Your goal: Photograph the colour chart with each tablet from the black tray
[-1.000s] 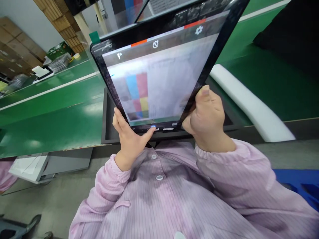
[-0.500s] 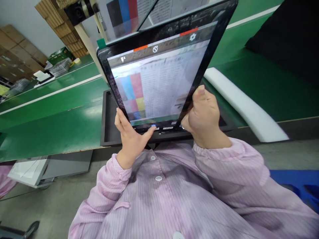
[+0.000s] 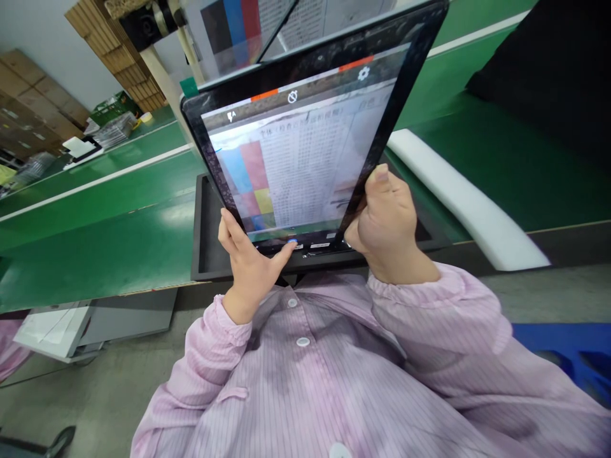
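I hold a black tablet (image 3: 305, 140) upright in front of me with both hands. Its screen shows a camera view of a colour chart and a printed sheet. My left hand (image 3: 248, 267) grips the lower left corner, and its thumb rests on a blue button at the bottom edge. My right hand (image 3: 386, 222) is wrapped round the lower right edge, thumb up along the frame. Behind the tablet hangs the real colour chart (image 3: 233, 25) with a printed sheet beside it.
A black tray (image 3: 205, 235) lies on the green conveyor belt (image 3: 95, 235) under the tablet. A white foam strip (image 3: 468, 203) lies to the right, with a black mass (image 3: 548, 70) beyond it. Cardboard boxes (image 3: 28, 102) stand far left; a blue crate (image 3: 568, 356) is at lower right.
The tablet has shifted slightly left and down with my hands. Its camera image has sharpened from a blur to a readable printed sheet.
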Available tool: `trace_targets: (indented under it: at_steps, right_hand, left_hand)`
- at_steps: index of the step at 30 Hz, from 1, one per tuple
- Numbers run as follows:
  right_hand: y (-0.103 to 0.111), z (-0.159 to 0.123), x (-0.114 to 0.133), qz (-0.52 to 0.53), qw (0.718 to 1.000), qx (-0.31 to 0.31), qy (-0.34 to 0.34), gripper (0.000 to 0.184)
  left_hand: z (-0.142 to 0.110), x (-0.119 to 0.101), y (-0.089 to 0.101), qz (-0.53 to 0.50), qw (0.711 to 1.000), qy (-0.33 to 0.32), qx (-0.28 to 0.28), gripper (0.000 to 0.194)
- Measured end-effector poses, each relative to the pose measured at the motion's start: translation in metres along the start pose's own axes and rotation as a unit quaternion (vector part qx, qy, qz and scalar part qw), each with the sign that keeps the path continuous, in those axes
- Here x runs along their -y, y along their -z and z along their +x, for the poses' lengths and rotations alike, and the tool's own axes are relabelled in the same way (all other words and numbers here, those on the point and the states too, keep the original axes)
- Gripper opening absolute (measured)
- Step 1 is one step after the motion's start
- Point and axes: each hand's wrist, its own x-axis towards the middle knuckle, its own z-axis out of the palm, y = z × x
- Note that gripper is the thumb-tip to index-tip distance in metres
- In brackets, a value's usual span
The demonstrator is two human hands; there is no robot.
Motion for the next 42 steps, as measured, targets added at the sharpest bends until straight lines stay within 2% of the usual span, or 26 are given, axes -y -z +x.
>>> trace_targets:
  at_steps: [4, 9, 15, 19, 21, 24, 26, 28, 31, 35, 42]
  right_hand:
    - [0.0, 0.0, 0.0, 0.012, 1.0, 0.006, 0.009, 0.058]
    - [0.0, -0.001, 0.003, -0.028, 0.999, 0.008, -0.015, 0.06]
    - [0.0, 0.0, 0.005, -0.053, 0.998, 0.025, -0.034, 0.051]
    - [-0.001, 0.0, 0.003, -0.041, 0.999, 0.02, -0.011, 0.043]
    - [0.0, 0.0, 0.002, -0.034, 0.998, 0.039, 0.02, 0.046]
    - [0.002, -0.003, 0.005, -0.111, 0.987, 0.094, 0.076, 0.052]
    - [0.004, -0.004, 0.009, -0.205, 0.969, 0.096, 0.1, 0.057]
    - [0.004, -0.005, 0.012, -0.246, 0.96, 0.082, 0.105, 0.056]
    - [0.002, -0.006, 0.014, -0.219, 0.967, 0.094, 0.093, 0.054]
    - [0.003, -0.006, 0.011, -0.2, 0.973, 0.079, 0.086, 0.047]
    - [0.009, -0.006, 0.002, -0.12, 0.981, 0.119, 0.095, 0.032]
  left_hand:
    - [0.0, -0.001, -0.001, 0.002, 1.0, 0.009, 0.002, 0.128]
    - [0.0, -0.001, 0.0, 0.006, 1.0, 0.014, 0.008, 0.13]
    - [0.0, -0.001, -0.001, 0.004, 1.0, 0.019, 0.013, 0.131]
    - [-0.001, -0.001, -0.001, 0.001, 0.999, 0.028, 0.016, 0.13]
    - [-0.001, -0.002, -0.002, -0.003, 0.999, 0.035, 0.017, 0.129]
    - [-0.002, -0.002, -0.001, -0.011, 0.998, 0.055, 0.025, 0.13]
    - [-0.002, -0.002, -0.001, -0.014, 0.997, 0.067, 0.031, 0.13]
    - [-0.002, -0.002, -0.001, -0.014, 0.997, 0.073, 0.035, 0.13]
    - [-0.003, -0.003, -0.001, -0.014, 0.996, 0.078, 0.035, 0.131]
    - [-0.003, -0.004, -0.002, -0.014, 0.997, 0.071, 0.022, 0.129]
    - [-0.003, -0.003, -0.002, -0.011, 0.997, 0.068, 0.027, 0.132]
